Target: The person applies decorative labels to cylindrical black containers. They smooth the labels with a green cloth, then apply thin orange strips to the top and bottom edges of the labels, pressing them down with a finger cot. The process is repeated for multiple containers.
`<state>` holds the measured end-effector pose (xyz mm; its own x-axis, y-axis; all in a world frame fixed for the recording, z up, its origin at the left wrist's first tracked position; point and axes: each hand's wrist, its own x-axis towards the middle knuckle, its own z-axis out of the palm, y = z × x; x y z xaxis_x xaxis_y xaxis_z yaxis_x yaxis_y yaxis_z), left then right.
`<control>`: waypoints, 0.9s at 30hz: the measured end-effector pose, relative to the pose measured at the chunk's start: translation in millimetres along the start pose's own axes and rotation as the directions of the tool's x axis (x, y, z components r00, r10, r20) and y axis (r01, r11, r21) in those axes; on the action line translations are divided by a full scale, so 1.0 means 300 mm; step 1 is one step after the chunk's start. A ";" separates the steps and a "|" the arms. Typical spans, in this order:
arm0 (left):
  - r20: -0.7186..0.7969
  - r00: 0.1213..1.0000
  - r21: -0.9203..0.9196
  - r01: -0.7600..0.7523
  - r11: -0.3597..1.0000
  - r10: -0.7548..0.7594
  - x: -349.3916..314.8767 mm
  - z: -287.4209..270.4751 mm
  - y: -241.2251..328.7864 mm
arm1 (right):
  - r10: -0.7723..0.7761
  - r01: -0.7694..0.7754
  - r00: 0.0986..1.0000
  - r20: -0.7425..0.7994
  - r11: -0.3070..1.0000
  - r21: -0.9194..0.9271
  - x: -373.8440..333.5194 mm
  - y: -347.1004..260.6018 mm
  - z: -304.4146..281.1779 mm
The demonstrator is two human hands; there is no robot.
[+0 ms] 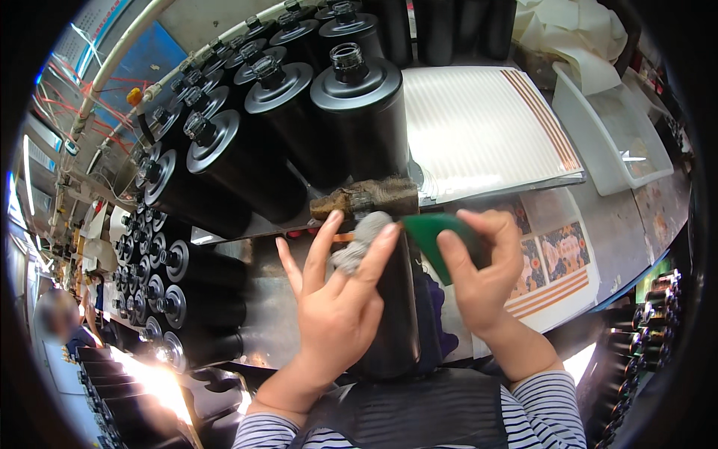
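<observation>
A black bottle (398,299) lies in front of me, its neck end at a worn wooden block (389,199) with a notch. My left hand (336,310) is over the bottle's left side, its fingers spread and stretched out. Grey knitted fabric (363,243) covers or lies against some of these fingers; which of the two I cannot tell. In my right hand (486,273) is a flat green scraper (445,236), pinched between thumb and fingers. Its edge tilts down toward the bottle's right side near the neck.
Several black bottles (359,90) stand at the back left, and more (206,288) lie stacked below them. A striped stack of sheets (479,127) sits behind the block. Printed sheets (557,269), a clear plastic bin (613,127) and purple cloth (441,322) are to the right.
</observation>
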<state>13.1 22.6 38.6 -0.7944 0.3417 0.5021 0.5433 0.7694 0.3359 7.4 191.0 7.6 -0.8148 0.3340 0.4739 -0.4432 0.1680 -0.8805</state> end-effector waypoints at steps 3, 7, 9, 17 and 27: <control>0.174 0.981 0.099 -0.102 0.990 0.084 0.070 -0.013 0.060 | 0.157 -0.155 0.986 -0.055 0.987 0.040 0.003 0.075 -0.031; 0.143 0.987 -0.049 -0.061 0.997 0.067 0.067 -0.003 0.066 | 0.284 -0.284 0.959 0.024 0.944 0.169 -0.027 0.065 -0.166; -0.020 0.989 -0.334 0.132 0.933 -0.147 -0.037 0.010 0.033 | 0.423 -0.452 0.890 0.172 0.868 0.203 -0.081 0.073 -0.256; 0.074 0.926 -0.858 0.248 0.451 -0.370 -0.153 0.144 -0.042 | 0.349 -0.159 0.909 0.227 0.795 -0.585 -0.370 0.064 -0.591; 0.075 0.973 0.038 -0.221 0.975 0.218 -0.089 -0.017 0.163 | -0.046 0.656 0.710 0.703 0.406 -0.636 -0.490 0.128 -0.689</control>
<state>62.3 48.5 45.6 -0.6751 0.5403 0.5023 0.6947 0.6948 0.1863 187.2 340.1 -98.2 -0.8205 -0.4226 0.3850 -0.4769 0.8774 -0.0531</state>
